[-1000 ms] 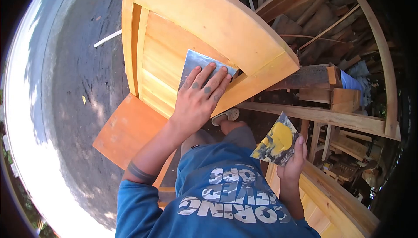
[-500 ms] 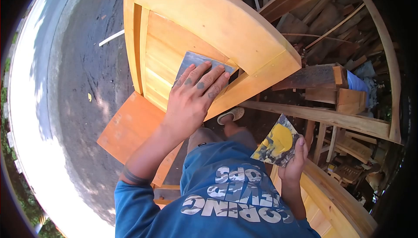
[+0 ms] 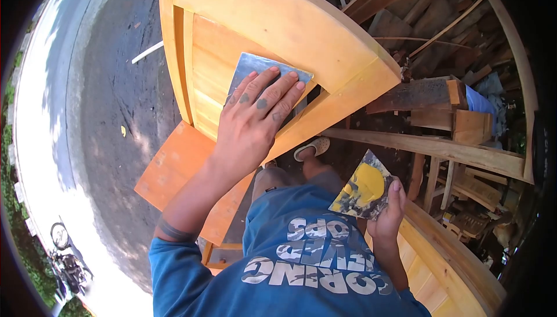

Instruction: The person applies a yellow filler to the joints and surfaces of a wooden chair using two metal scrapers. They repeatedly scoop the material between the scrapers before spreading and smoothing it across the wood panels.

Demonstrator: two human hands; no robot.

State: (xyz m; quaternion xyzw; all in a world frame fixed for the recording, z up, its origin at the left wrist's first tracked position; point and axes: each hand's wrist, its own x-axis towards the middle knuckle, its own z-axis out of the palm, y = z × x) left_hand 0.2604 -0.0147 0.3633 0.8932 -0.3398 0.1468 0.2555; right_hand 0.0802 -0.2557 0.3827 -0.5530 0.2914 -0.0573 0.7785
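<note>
My left hand (image 3: pixel 249 121) grips a flat grey metal putty spreader (image 3: pixel 268 63), its fingers pressed over the top and its thumb hidden. The spreader lies against the recessed panel of a light, yellowish wooden piece (image 3: pixel 290 18) with a curved frame, near a dark gap by the frame's edge. Lower down, on the right, my right hand (image 3: pixel 390 217) holds a stained square plate (image 3: pixel 350 204), thumb along its edge. A thick dab of yellow putty (image 3: pixel 369 182) sits on that plate.
An orange board (image 3: pixel 177 163) juts out below the wooden piece. More pale woodwork (image 3: pixel 444 259) stands by my right side. Behind a wooden rail (image 3: pixel 423 146) lie piles of scrap timber (image 3: pixel 441 21). A road (image 3: pixel 55 114) and a motorcycle (image 3: pixel 69 267) are at left.
My left hand and the spreader have shifted slightly up and left along the panel. The plate with putty has moved a little up and left. A motorcycle has come into sight.
</note>
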